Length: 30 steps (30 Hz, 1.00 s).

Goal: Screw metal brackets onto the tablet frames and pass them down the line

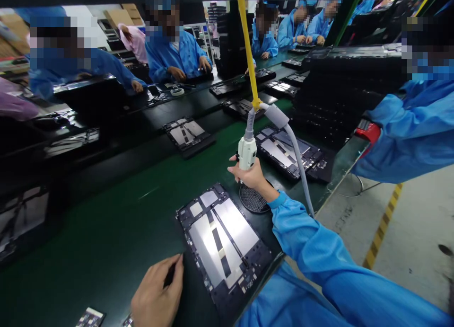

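An opened tablet (244,223) with silver battery plates and dark ribbon cables lies in front of me, close to the bench's near edge. My right hand (256,176) is wrapped round a white electric screwdriver (247,153) that hangs upright from a yellow strap (248,48). Its tip is largely hidden, above or beside a round black screw tray (252,200) at the tablet's far right corner. Left of the tablet, my left hand (158,289) rests by the bench with thumb and forefinger pinched together; whatever may be between them is too small to make out.
More opened tablets (187,132) (283,152) lie along the dark green bench (106,227). A small circuit part (91,317) is at the bottom left. A tall black stack (319,95) stands at the right, near a person's blue sleeve (407,133). Several co-workers sit opposite.
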Each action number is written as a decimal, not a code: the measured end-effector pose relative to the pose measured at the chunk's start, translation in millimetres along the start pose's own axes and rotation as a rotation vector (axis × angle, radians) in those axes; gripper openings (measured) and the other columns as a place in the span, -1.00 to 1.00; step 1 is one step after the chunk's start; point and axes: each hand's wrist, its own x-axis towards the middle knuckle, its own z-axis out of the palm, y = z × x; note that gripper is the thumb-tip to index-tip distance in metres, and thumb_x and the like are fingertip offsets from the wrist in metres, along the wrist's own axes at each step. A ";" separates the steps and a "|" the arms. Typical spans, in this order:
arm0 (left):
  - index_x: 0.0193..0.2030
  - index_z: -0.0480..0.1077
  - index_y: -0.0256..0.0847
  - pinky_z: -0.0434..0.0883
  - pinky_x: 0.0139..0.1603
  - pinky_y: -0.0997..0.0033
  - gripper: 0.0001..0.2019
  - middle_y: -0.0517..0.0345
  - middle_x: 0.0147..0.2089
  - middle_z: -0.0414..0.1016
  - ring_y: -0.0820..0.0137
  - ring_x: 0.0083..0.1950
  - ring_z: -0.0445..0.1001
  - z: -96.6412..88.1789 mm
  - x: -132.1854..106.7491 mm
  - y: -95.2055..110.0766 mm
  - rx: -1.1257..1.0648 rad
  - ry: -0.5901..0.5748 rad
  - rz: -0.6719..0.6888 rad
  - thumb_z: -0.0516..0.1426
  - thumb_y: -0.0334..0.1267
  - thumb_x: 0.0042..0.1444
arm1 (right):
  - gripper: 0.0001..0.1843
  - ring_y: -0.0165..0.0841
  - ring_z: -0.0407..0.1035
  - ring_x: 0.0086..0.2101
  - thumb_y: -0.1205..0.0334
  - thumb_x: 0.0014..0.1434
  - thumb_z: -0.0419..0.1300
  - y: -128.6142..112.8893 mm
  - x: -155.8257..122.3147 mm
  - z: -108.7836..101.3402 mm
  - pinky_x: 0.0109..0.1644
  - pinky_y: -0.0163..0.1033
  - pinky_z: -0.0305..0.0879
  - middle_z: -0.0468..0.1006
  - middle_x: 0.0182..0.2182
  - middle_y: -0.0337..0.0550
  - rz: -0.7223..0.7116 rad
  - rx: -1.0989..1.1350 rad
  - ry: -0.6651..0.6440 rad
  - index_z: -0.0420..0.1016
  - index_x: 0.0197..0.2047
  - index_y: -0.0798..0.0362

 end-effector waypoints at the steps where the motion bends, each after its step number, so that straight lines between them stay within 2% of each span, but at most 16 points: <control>1: -0.27 0.50 -0.14 0.45 -0.27 0.46 -0.77 0.18 -0.29 0.59 0.39 -0.31 0.55 0.2 -1.0 2.1 -0.012 0.002 0.006 0.08 -0.08 0.21 | -0.80 -0.46 0.24 -0.72 0.23 -0.09 0.33 0.1 -0.2 0.5 -0.56 -0.29 0.24 0.37 -0.76 -0.38 -0.003 0.004 0.001 0.45 -0.36 0.09; 7: -0.34 0.50 -0.14 0.44 -0.41 0.55 -0.75 0.20 -0.35 0.59 0.43 -0.38 0.55 3.4 1.0 11.4 -0.051 -0.042 -0.024 0.08 -0.08 0.19 | -0.76 -0.46 0.24 -0.73 0.24 -0.10 0.34 -0.5 1.4 -1.1 -0.58 -0.28 0.25 0.37 -0.75 -0.40 -0.006 -0.008 0.018 0.46 -0.31 0.09; 11: -0.40 0.50 -0.14 0.40 -0.48 0.55 -0.76 0.21 -0.42 0.55 0.45 -0.45 0.52 9.4 3.2 20.8 -0.100 -0.040 -0.059 0.07 -0.13 0.16 | -0.73 -0.46 0.25 -0.74 0.22 -0.07 0.34 -20.6 -0.6 1.9 -0.59 -0.29 0.26 0.37 -0.76 -0.43 -0.062 0.047 0.021 0.44 -0.27 0.08; 13: -0.42 0.49 -0.15 0.38 -0.49 0.52 -0.77 0.20 -0.47 0.51 0.44 -0.48 0.49 12.8 3.0 30.2 -0.120 -0.047 -0.067 0.07 -0.17 0.14 | -0.70 -0.47 0.24 -0.75 0.21 -0.05 0.34 -36.5 -7.2 13.2 -0.61 -0.30 0.25 0.37 -0.76 -0.44 -0.083 0.117 -0.015 0.42 -0.23 0.07; 16: -0.43 0.50 -0.16 0.36 -0.46 0.46 -0.78 0.18 -0.49 0.47 0.42 -0.48 0.46 17.6 3.9 41.4 -0.133 -0.102 -0.089 0.05 -0.24 0.12 | -0.67 -0.46 0.25 -0.75 0.20 -0.03 0.34 -55.2 -23.5 42.3 -0.61 -0.29 0.26 0.35 -0.76 -0.46 -0.049 0.190 -0.147 0.41 -0.19 0.06; 19: -0.36 0.52 -0.18 0.36 -0.43 0.44 -0.78 0.17 -0.47 0.48 0.42 -0.47 0.46 18.0 5.8 37.3 -0.168 -0.142 -0.168 0.04 -0.27 0.14 | -0.70 -0.43 0.27 -0.74 0.23 -0.03 0.34 -57.6 -41.8 74.1 -0.60 -0.26 0.27 0.38 -0.76 -0.43 0.022 0.156 -0.304 0.43 -0.20 0.06; 22: -0.30 0.53 -0.22 0.37 -0.38 0.43 -0.78 0.15 -0.42 0.52 0.43 -0.45 0.46 10.5 5.1 20.7 -0.195 -0.079 -0.270 0.06 -0.23 0.17 | -0.75 -0.43 0.27 -0.72 0.26 -0.05 0.34 -45.0 -54.4 94.4 -0.58 -0.25 0.27 0.38 -0.75 -0.40 0.077 0.075 -0.391 0.46 -0.25 0.06; 25: -0.25 0.54 -0.24 0.39 -0.34 0.42 -0.76 0.13 -0.37 0.56 0.42 -0.42 0.47 0.0 2.8 7.2 -0.205 0.023 -0.345 0.09 -0.17 0.19 | -0.81 -0.43 0.27 -0.71 0.28 -0.06 0.35 -31.9 -58.7 99.5 -0.57 -0.25 0.29 0.37 -0.75 -0.39 0.086 -0.005 -0.405 0.47 -0.33 0.06; 27: -0.23 0.54 -0.24 0.40 -0.34 0.44 -0.75 0.12 -0.33 0.57 0.43 -0.40 0.48 -5.5 1.6 5.8 -0.230 0.101 -0.368 0.09 -0.15 0.21 | -0.83 -0.43 0.27 -0.70 0.28 -0.06 0.35 -30.4 -59.1 98.7 -0.56 -0.24 0.29 0.37 -0.75 -0.38 0.076 -0.029 -0.399 0.46 -0.35 0.05; 30: -0.27 0.53 -0.23 0.43 -0.30 0.47 -0.76 0.10 -0.29 0.58 0.42 -0.32 0.52 -8.9 0.9 12.3 -0.282 0.194 -0.355 0.08 -0.17 0.22 | -0.77 -0.43 0.28 -0.71 0.25 -0.03 0.34 -38.8 -60.6 100.0 -0.56 -0.24 0.30 0.37 -0.75 -0.41 0.051 0.009 -0.387 0.44 -0.26 0.04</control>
